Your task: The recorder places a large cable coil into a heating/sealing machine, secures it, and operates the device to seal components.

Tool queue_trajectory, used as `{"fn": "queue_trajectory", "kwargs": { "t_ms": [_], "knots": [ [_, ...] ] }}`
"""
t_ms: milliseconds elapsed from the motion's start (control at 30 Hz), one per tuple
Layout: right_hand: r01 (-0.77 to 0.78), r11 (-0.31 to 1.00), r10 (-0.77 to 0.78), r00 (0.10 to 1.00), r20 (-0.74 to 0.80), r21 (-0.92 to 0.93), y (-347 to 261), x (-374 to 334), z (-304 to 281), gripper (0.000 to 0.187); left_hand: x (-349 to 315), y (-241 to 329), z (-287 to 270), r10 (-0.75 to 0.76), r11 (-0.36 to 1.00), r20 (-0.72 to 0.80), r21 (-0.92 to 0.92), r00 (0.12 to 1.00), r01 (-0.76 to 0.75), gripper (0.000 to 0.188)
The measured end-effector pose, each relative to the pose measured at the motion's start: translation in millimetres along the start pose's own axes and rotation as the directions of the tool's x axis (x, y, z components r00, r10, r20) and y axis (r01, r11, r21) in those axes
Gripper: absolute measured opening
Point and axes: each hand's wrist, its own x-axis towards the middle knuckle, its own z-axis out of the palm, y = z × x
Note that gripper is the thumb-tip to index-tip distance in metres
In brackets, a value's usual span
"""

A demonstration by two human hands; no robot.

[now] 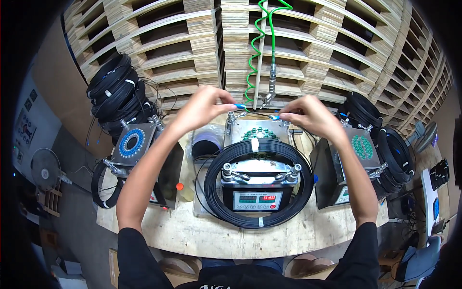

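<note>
Above the back of the middle machine, my left hand [208, 108] pinches a small blue cable connector [240, 106] between thumb and fingers. Across from it, my right hand [310, 115] pinches another blue connector [274, 117]. A gap separates the two connectors. Below my hands, a coil of black cable [211, 185], bound with white ties, leans over the front of the middle machine [257, 166]. This machine has a metal top plate with a ring of green-tipped sockets [260, 132], two front clamps and a lit display panel [258, 201].
Similar machines stand at left [131, 144] and right [358, 149]. Black cable coils are piled at far left [115, 91] and far right [392, 154]. A green spiral air hose [252, 62] with a metal nozzle hangs behind the bench [250, 243]. Stacked wooden pallets [202, 62] rise beyond.
</note>
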Motion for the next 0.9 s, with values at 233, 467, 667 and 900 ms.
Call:
{"fn": "queue_trajectory", "kwargs": {
  "t_ms": [233, 467, 667, 900],
  "knots": [
    [0.110, 0.862, -0.110, 0.993, 0.029, -0.495, 17.0, 23.2, 50.3, 0.014, 11.6, -28.2, 59.4, 0.042, 0.996, 0.105, 0.068, 0.994, -0.049, 0.024],
    [0.191, 0.801, -0.187, 0.980, 0.067, -0.568, 17.5, 25.1, 56.3, 0.012, 6.0, -31.5, 64.8, 0.014, 0.999, 0.127, 0.045, 0.992, -0.020, 0.024],
    [0.274, 0.648, -0.223, 0.960, 0.167, -0.711, 4.3, 31.7, 59.8, 0.004, 2.1, -31.2, 63.8, 0.030, 0.996, 0.119, 0.080, 0.992, -0.040, 0.023],
    [0.334, 0.599, -0.237, 0.942, 0.238, -0.727, -5.2, 38.1, 59.4, 0.004, -2.1, -29.4, 58.0, 0.025, 0.994, 0.124, 0.107, 0.992, -0.039, 0.022]
  ]
}}
